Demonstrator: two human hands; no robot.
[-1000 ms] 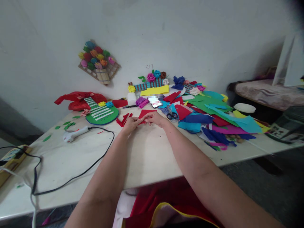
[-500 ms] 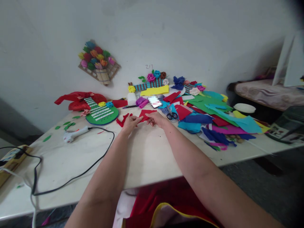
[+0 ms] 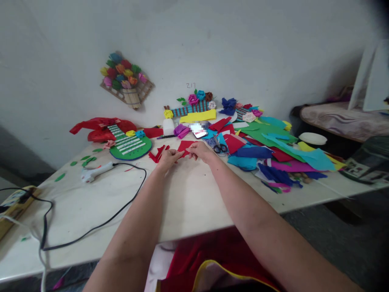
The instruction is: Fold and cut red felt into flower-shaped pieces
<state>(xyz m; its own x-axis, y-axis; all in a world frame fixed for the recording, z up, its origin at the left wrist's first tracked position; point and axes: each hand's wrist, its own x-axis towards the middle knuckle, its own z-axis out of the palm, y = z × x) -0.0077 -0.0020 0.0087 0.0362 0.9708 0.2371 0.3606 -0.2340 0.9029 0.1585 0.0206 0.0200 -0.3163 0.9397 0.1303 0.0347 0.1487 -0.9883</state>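
Both my hands meet over a small piece of red paper [image 3: 183,147] near the middle of the white table [image 3: 188,198]. My left hand [image 3: 168,158] pinches the paper's left edge with closed fingers. My right hand [image 3: 199,151] pinches its right side, fingers curled. Loose red paper strips [image 3: 158,153] lie just left of my left hand. A pair of scissors [image 3: 219,147] lies just right of my right hand.
A white glue gun [image 3: 94,172] with a black cord [image 3: 115,211] lies at the left. A green round craft piece [image 3: 130,146] and red plastic bag [image 3: 100,126] sit behind it. Piled coloured paper sheets [image 3: 273,150] cover the right. Paper flower crafts [image 3: 197,103] stand by the wall.
My hands shifted slightly on the red paper, working its fold; the fingers of both hands drew closer together. Everything else on the table stayed put.
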